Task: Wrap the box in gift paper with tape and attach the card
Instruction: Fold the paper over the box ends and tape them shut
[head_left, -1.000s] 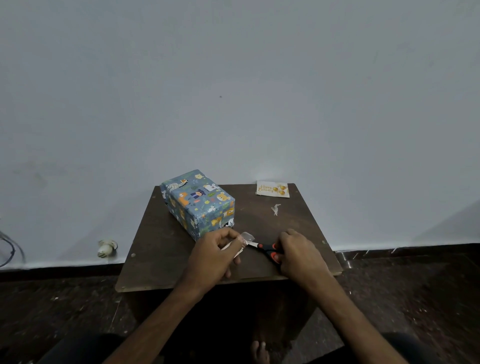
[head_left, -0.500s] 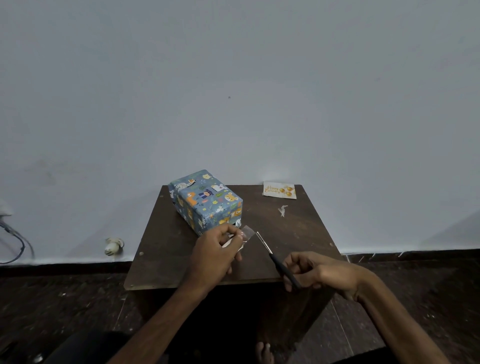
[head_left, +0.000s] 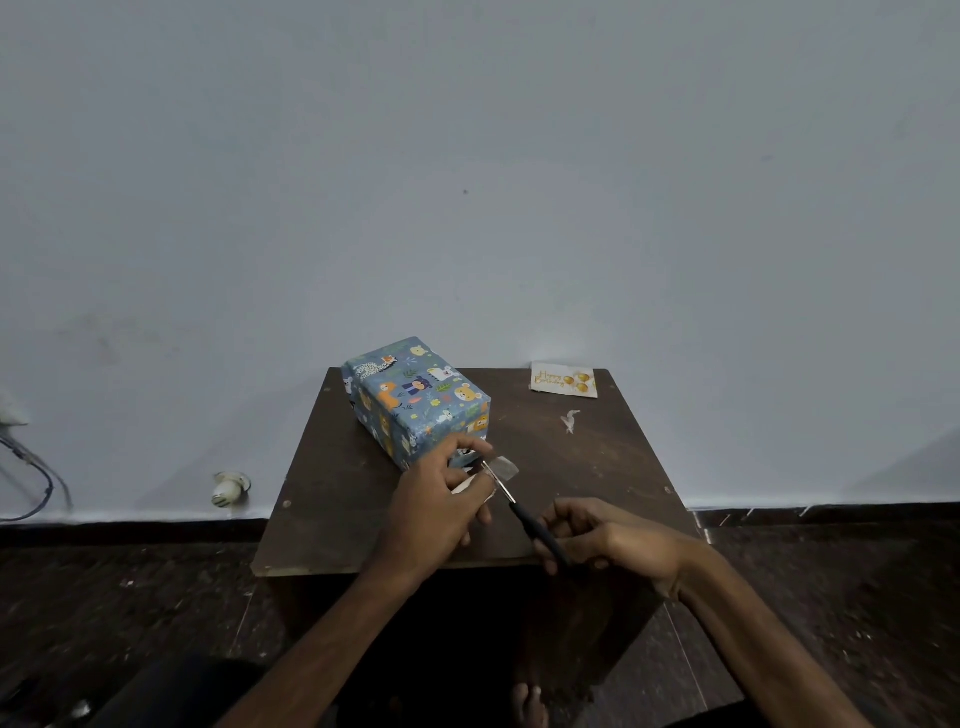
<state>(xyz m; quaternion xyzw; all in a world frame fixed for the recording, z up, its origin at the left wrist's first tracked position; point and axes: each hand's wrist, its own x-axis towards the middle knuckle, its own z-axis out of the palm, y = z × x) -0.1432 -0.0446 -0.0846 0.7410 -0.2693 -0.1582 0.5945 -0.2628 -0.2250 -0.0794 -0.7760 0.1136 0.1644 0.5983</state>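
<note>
Pinching a piece of tape (head_left: 508, 466) beside the wrapped box (head_left: 415, 400) on the counter (head_left: 337, 493), the left hand (head_left: 441, 499) meets the scissors (head_left: 524, 519) gripped by the right hand (head_left: 602, 535); the card (head_left: 563, 380) lies at the far corner.

Open table (head_left: 519, 400) lies between the wrapped box (head_left: 415, 400) and the card (head_left: 563, 380) and scrap (head_left: 570, 420).

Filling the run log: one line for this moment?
left hand pinches tape; right hand holds scissors; box wrapped; card lies apart
</note>
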